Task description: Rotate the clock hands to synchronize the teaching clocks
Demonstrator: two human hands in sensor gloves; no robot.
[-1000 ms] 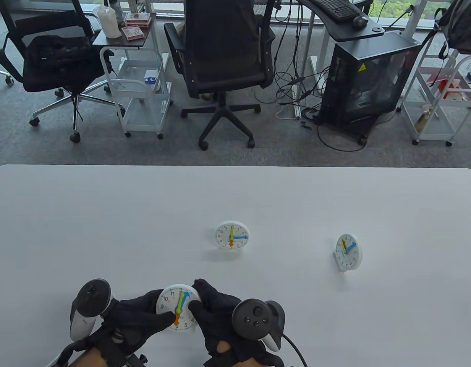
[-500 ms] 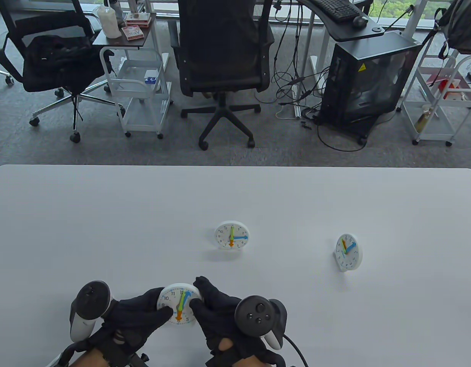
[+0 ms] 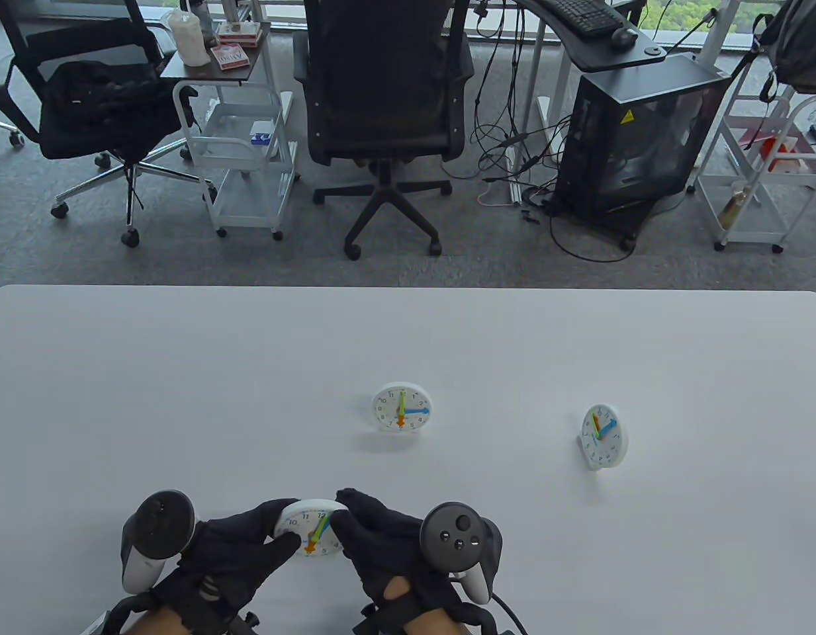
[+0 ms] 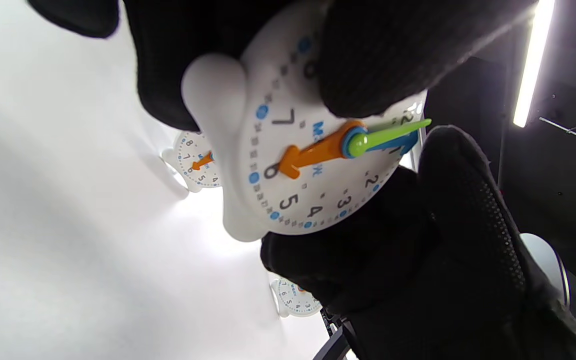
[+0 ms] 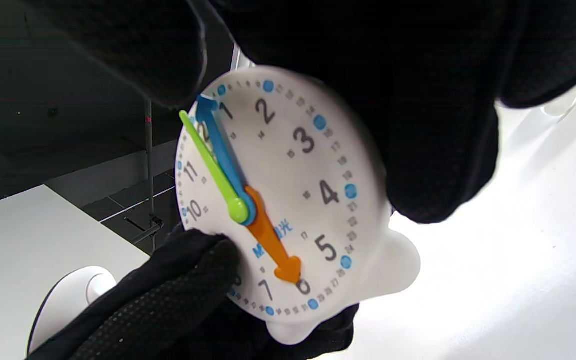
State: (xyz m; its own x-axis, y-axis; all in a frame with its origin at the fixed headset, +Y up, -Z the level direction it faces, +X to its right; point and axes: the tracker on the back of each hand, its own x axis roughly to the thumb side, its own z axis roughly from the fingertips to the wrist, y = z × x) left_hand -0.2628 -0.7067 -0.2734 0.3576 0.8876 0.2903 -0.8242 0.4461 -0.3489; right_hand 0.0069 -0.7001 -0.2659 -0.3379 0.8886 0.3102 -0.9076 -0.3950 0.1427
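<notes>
Both hands hold a white teaching clock (image 3: 313, 529) near the table's front edge. My left hand (image 3: 285, 522) grips its left side, with a thumb on the face near 9. My right hand (image 3: 341, 512) grips its right side, with a fingertip (image 5: 168, 75) at the top by the tip of the blue hand. In the right wrist view the clock (image 5: 288, 190) shows orange at 6, green near 12 and blue just short of 1. It also shows in the left wrist view (image 4: 293, 165). A second clock (image 3: 402, 408) stands mid-table, with blue at 3. A third clock (image 3: 605, 436) stands to the right.
The white table (image 3: 182, 370) holds only the clocks. Beyond its far edge are office chairs (image 3: 388, 99), a wire cart (image 3: 242, 152) and a black computer case (image 3: 639, 132).
The held clock has tipped back, so its face looks flatter from above. My right hand has shifted slightly to the right. The coloured hands stand about where they were.
</notes>
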